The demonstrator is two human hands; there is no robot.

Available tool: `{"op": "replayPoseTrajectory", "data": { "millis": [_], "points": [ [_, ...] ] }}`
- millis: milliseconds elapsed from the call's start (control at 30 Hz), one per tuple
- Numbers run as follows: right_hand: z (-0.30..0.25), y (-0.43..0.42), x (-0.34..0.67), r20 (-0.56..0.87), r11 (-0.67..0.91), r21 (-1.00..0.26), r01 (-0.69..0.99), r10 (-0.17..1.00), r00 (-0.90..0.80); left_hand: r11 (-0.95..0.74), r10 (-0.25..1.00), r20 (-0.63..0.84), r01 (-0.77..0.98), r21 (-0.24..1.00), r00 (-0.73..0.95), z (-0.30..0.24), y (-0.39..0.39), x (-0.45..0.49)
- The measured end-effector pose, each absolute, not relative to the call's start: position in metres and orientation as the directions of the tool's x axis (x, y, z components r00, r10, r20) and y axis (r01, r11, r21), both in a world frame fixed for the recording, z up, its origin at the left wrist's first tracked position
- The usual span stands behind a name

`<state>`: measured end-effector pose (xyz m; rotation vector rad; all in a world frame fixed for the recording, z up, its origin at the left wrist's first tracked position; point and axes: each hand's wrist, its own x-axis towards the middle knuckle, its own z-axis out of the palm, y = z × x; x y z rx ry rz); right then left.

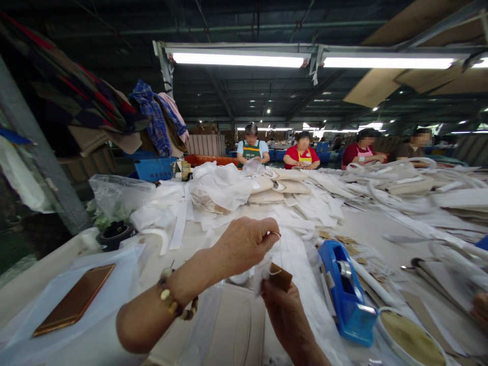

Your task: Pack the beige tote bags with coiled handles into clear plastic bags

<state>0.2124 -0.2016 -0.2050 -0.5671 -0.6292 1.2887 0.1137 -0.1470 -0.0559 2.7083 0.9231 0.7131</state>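
Note:
My left hand (247,244), with a beaded bracelet (173,300) on its wrist, is raised over the middle of the table. Its fingers are closed in a pinch on a thin pale string (277,234), which seems to hang down toward my right hand. Lower and a little to the right, my right hand (284,310) grips a small brown tag (281,277) between thumb and fingers. A white string loop lies across the tag's corner, and a whitish piece (260,274) shows beside it. Beneath both hands is a flat beige piece (229,320).
A blue tape dispenser (348,295) stands to the right, beside a round tub (412,338). At left lie a phone (74,300) and a black tape roll (116,234). White material (224,185) is piled at the back. Several people sit beyond; another hand (480,307) shows far right.

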Motion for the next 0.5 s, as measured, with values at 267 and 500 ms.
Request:
{"op": "replayPoseTrajectory", "data": {
  "millis": [267, 500],
  "points": [
    [-0.213, -0.207, 0.217, 0.104, 0.141, -0.706, -0.694, 0.99, 0.096, -0.788, 0.553, 0.386, 0.614, -0.045, 0.738, -0.06, -0.144, 0.112],
    [-0.223, -0.209, 0.222, -0.014, 0.076, -0.697, -0.713, 0.993, 0.12, -0.811, 0.369, 0.332, 0.475, -0.341, 0.868, -0.055, -0.148, 0.109]
  ]
}}
